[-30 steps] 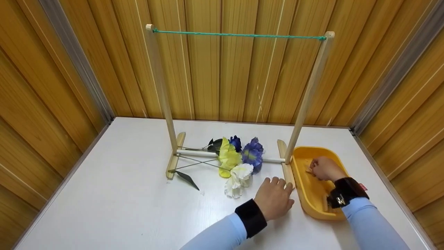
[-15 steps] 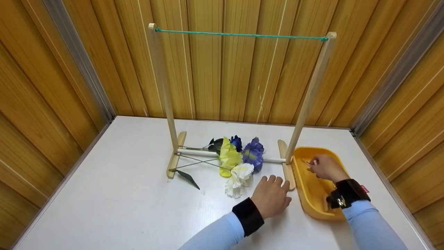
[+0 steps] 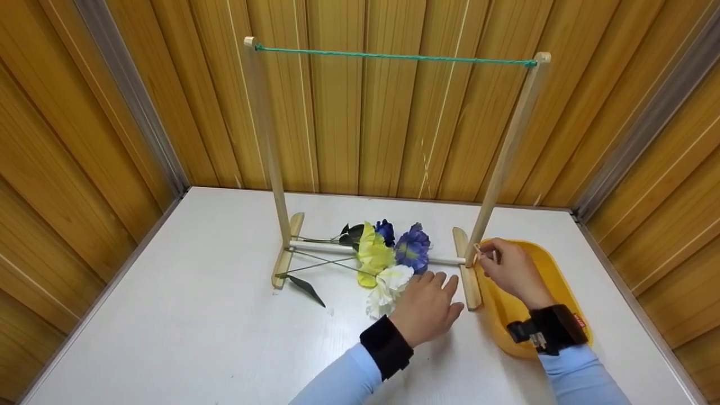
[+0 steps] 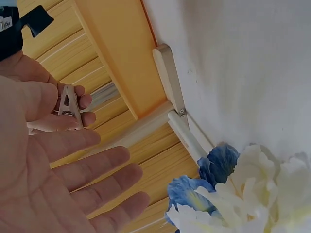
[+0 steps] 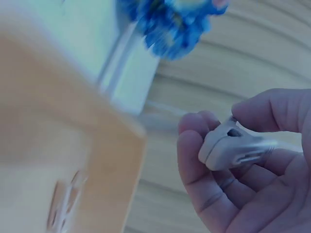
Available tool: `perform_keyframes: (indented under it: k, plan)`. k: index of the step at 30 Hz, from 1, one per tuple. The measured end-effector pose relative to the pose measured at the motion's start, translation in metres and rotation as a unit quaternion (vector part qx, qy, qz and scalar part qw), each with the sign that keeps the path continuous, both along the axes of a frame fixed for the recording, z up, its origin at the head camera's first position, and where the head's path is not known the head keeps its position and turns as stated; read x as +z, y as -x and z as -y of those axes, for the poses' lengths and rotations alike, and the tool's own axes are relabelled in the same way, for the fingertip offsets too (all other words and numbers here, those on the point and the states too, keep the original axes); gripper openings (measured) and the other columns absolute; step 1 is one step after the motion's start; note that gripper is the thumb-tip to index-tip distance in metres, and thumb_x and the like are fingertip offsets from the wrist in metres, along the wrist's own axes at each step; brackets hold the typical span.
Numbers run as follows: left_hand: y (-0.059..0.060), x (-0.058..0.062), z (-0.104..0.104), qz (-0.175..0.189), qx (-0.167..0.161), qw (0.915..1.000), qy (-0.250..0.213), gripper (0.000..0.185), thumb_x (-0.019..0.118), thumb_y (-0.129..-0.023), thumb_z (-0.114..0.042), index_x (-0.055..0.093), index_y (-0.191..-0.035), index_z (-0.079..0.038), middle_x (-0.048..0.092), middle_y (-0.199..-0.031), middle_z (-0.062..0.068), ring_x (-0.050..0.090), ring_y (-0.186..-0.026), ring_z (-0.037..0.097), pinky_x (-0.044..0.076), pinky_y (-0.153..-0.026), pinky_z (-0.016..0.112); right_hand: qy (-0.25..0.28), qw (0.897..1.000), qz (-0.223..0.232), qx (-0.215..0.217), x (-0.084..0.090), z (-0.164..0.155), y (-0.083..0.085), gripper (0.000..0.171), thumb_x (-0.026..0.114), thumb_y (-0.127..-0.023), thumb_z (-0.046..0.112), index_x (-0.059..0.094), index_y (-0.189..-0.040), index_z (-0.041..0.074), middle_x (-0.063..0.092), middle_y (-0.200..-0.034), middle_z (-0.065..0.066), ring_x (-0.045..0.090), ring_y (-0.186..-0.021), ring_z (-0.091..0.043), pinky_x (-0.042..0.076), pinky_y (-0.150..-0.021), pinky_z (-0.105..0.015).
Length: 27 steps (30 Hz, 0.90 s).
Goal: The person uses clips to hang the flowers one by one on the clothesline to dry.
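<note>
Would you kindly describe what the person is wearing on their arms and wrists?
Both arms have light blue long sleeves. The left hand has a plain black band at the wrist. The right hand has a black wrist strap with a metal buckle and a small red tag. The hands are bare, without gloves.

Pale wooden clothespin (image 4: 69,108), glossy yellow plastic tray (image 3: 557,281), cloth-like flowers (image 3: 394,256), smooth matt white table (image 3: 197,315), perhaps laminate

The left hand (image 3: 426,306) hovers flat, fingers straight and spread; the right hand (image 3: 511,271) is raised beside it, fingertips (image 5: 194,126) pinched together, wrist bent.
</note>
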<state>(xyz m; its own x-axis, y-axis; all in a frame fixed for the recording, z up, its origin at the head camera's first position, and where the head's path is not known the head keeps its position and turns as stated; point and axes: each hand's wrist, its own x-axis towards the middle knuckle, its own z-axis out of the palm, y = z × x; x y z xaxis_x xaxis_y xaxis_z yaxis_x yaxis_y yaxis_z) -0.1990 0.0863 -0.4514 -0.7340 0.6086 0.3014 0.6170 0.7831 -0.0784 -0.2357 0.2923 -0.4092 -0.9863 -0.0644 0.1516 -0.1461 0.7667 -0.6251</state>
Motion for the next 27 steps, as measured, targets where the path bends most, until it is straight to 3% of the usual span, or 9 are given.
perform_keyframes:
  k: [8, 15, 21, 27]
  plan:
    - [0.003, 0.007, 0.016, 0.001, -0.011, 0.9957, -0.092, 0.048, 0.05, -0.108, -0.043, 0.062, -0.141, -0.009, 0.068, -0.132, 0.006, 0.064, -0.119, 0.022, 0.053, -0.098, 0.037, 0.08, 0.996, -0.051, -0.001, -0.001, 0.037, -0.014, 0.014, 0.067, -0.097, 0.001, 0.069, -0.111, -0.003, 0.063, -0.081, -0.009, 0.066, -0.071, -0.018, 0.051, -0.059, -0.018]
    - [0.002, 0.009, 0.03, -0.019, -0.023, 0.9867, -0.16, 0.046, 0.056, -0.106, -0.038, 0.064, -0.138, -0.006, 0.069, -0.131, 0.007, 0.065, -0.118, 0.022, 0.053, -0.099, 0.037, 0.162, 0.982, -0.098, 0.008, -0.011, 0.062, -0.022, 0.015, 0.068, -0.094, -0.006, 0.072, -0.108, -0.002, 0.073, -0.085, -0.01, 0.068, -0.066, -0.006, 0.051, -0.057, -0.017]
    - [-0.002, 0.005, 0.04, -0.045, -0.028, 0.976, -0.211, 0.048, 0.064, -0.102, -0.035, 0.065, -0.137, -0.003, 0.071, -0.121, 0.006, 0.067, -0.109, 0.02, 0.053, -0.095, 0.034, 0.204, 0.972, -0.117, 0.009, -0.019, 0.077, -0.027, 0.017, 0.069, -0.094, -0.005, 0.072, -0.11, -0.002, 0.075, -0.088, -0.014, 0.065, -0.062, -0.013, 0.047, -0.053, -0.018]
    - [-0.004, -0.005, 0.044, -0.054, -0.025, 0.9657, -0.253, 0.046, 0.073, -0.096, -0.033, 0.068, -0.132, -0.005, 0.071, -0.11, 0.003, 0.066, -0.098, 0.017, 0.053, -0.087, 0.03, 0.222, 0.965, -0.135, 0.013, -0.028, 0.09, -0.033, 0.02, 0.07, -0.095, -0.002, 0.07, -0.114, -0.004, 0.075, -0.094, -0.016, 0.065, -0.066, -0.013, 0.049, -0.058, -0.018]
